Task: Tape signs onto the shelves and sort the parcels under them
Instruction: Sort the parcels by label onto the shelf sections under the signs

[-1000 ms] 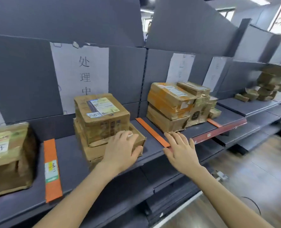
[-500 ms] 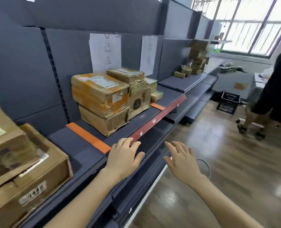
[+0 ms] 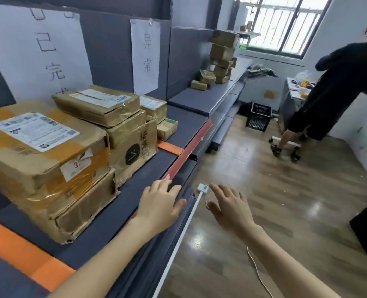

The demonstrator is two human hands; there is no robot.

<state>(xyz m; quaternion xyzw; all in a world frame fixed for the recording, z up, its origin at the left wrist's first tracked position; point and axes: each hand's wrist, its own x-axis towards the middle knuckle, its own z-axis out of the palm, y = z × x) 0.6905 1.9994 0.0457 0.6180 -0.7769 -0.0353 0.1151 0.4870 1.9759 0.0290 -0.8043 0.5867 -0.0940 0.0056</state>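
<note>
Right in front, the left hand (image 3: 160, 206) is at the front edge of the gray shelf (image 3: 133, 190). Its fingers are spread out flat and it holds nothing. I cannot tell if it touches the shelf or only hangs over it. The right hand (image 3: 230, 208) is just beside it, out over the wood floor (image 3: 285, 211). Its fingers are spread wide too, and it holds nothing.

The parcels sit on the shelf to the left of the left hand, near it but not touching. The closest is a big box with orange tape (image 3: 43, 151), lying on a lower box (image 3: 79, 211). Behind them stands a box with a black circle (image 3: 133, 145), and a flat box (image 3: 96, 104) lies on top of it. Small boxes (image 3: 154, 107) sit farther back.

Two paper signs are stuck to the back wall. The big sign (image 3: 38, 52) is above the large parcels, and the narrow sign (image 3: 146, 57) is above the small boxes. An orange strip (image 3: 170, 147) lies across the shelf just past the boxes. Another orange strip (image 3: 21, 252) lies near the left arm.

Far down the shelves stands a tall pile of boxes (image 3: 222, 54). A white plug block (image 3: 202, 187) lies on the floor between the two hands. Another person (image 3: 337, 89) in dark clothes stands near a black basket (image 3: 259, 116).
</note>
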